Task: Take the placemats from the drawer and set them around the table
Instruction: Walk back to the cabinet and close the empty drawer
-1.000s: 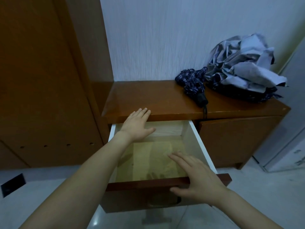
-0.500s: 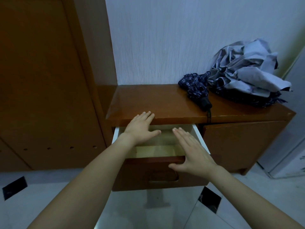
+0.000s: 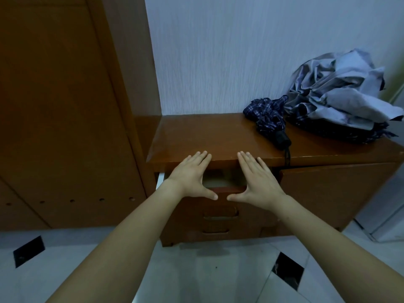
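a home, likely a bedroom or hallway corner: a low glossy brown wooden cabinet [image 3: 218, 132] against white textured wallpaper [image 3: 218, 51], a folded dark checked umbrella [image 3: 267, 119] and crumpled grey cloth [image 3: 341, 97] on top, pale floor tiles [image 3: 196, 270]

1. No readable text, label, brand, number or sign shows anywhere in the head view.
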